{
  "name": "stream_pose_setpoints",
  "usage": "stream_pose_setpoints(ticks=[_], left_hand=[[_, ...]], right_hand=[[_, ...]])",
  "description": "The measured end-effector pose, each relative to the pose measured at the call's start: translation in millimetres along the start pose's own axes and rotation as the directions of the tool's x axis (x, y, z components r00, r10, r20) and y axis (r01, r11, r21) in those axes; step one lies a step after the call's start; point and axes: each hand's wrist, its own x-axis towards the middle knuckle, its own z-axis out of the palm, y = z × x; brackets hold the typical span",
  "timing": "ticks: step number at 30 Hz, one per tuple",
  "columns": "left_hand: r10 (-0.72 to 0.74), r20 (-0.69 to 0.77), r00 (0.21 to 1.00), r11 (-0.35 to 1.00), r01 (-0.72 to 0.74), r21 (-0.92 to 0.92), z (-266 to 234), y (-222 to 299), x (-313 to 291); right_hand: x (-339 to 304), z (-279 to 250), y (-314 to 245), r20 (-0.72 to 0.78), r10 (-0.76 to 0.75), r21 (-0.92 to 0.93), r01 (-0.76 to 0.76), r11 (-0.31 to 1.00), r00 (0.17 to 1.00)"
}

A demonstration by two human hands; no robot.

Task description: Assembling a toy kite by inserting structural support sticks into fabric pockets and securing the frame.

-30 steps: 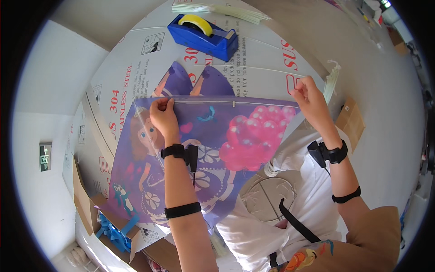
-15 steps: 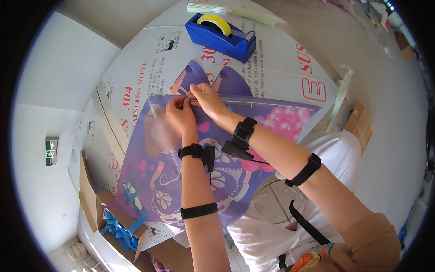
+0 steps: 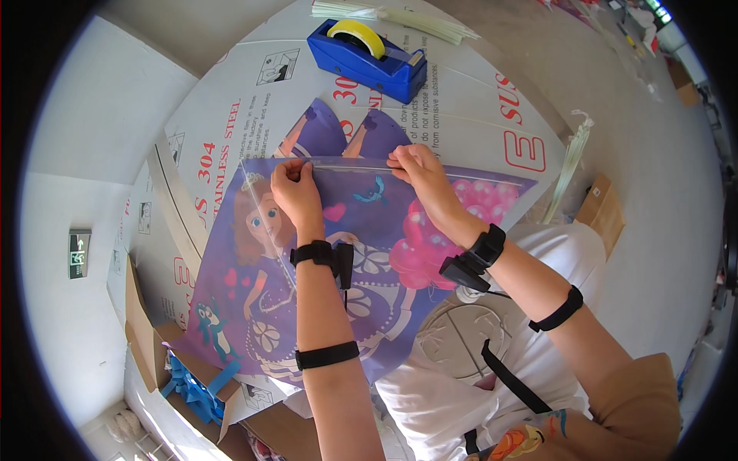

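A purple kite sail (image 3: 223,269) printed with a cartoon figure and pink balloons lies spread over the table and toward my lap. Along its far edge runs a thin pale rod (image 3: 350,167). My left hand (image 3: 296,192) is closed in a pinch on that edge, near the left end. Farther right, my right hand (image 3: 423,173) pinches the same edge, fingertips at the rod. Between the two hands the edge is stretched straight. Two rounded purple flaps (image 3: 377,138) stick out beyond the far edge.
A blue tape dispenser (image 3: 369,69) with yellow tape stands at the far side. Bundles of pale thin rods (image 3: 430,23) lie behind it, and another bundle (image 3: 569,165) hangs at the table's right edge. A cardboard box (image 3: 146,338) with blue pieces is at lower left.
My right hand has slid rightward along the far edge, away from my left hand. My left hand stays pinched there, and more of the edge and the rod shows between them.
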Motion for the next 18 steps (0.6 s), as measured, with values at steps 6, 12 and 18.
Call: stream_pose_setpoints(ticks=[6,12,18], left_hand=[[0.005,0.018,1.000,1.000,-0.005,-0.024,2,5,0],[-0.022,0.022,1.000,1.000,0.022,-0.012,-6,-4,2],[-0.005,0.052,0.999,1.000,0.005,0.002,0,5,1]], right_hand=[[18,46,2,0.122,-0.135,-0.041,0.141,0.989,0.983],[4,31,0,0.049,-0.095,0.056,0.093,0.994,0.994],[-3,-25,-4,-0.041,-0.074,-0.035,0.073,0.997,0.996]])
